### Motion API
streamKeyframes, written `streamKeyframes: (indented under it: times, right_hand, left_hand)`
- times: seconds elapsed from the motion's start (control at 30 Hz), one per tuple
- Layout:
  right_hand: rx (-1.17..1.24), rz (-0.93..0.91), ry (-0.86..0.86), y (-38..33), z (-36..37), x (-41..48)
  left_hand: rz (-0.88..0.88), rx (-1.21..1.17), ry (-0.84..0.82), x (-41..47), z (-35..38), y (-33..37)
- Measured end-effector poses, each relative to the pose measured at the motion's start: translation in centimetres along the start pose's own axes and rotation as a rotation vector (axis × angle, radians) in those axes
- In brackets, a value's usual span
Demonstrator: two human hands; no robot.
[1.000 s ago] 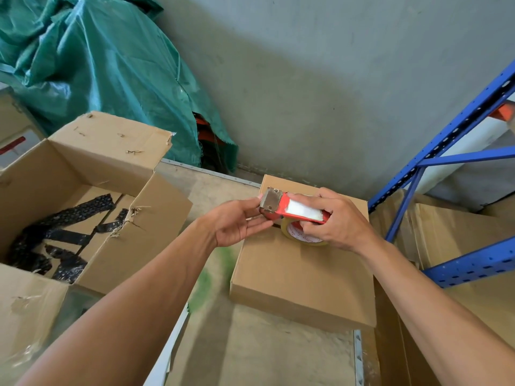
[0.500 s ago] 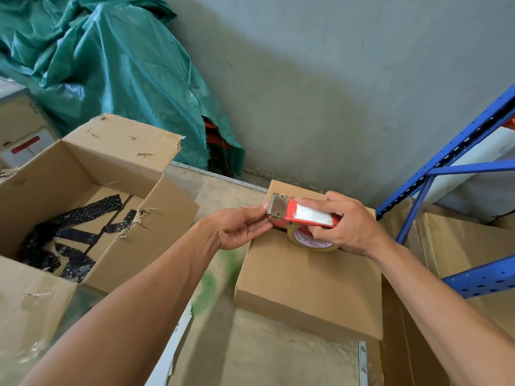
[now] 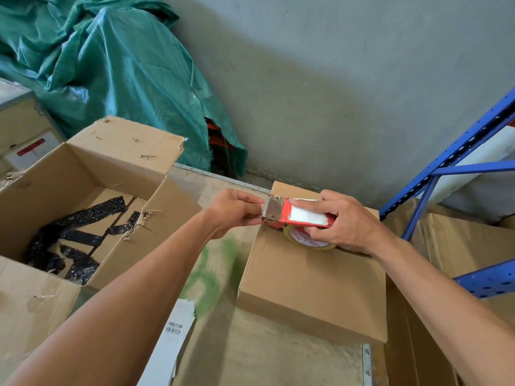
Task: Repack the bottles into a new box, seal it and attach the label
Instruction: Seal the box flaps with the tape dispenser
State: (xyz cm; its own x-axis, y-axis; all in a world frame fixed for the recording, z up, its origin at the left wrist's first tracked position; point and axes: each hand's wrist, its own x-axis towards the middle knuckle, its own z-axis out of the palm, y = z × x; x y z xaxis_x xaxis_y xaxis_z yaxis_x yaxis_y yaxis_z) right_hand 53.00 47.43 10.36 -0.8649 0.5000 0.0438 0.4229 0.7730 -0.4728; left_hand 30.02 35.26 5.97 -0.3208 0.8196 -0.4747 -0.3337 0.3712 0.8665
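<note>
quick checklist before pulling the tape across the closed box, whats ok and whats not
1. Right hand grips the tape dispenser: ok.
2. Left hand pinches at the dispenser's metal blade end: ok; whether a free tape end is caught: cannot tell.
3. Closed box has flaps down and flat: ok.
4. Tape already on the seam: none visible, not ok.
5. Label sheet within reach beside the box: ok.
6. Bottles inside: cannot tell.
</note>
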Motion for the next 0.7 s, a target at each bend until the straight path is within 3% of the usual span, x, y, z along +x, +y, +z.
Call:
streamKeyframes:
  times: [0.27, 0.7]
  right_hand:
    - [-0.036, 0.013, -0.097, -0.1, -0.6, 0.9]
    - [-0.094, 0.098, -0.200, 0.9, -1.5, -0.3]
  left_hand:
    - [0.090, 0.133, 0.118, 0.3, 0.0, 0.8]
    - [0.054, 0.158, 0.127, 1.2, 0.4, -0.5]
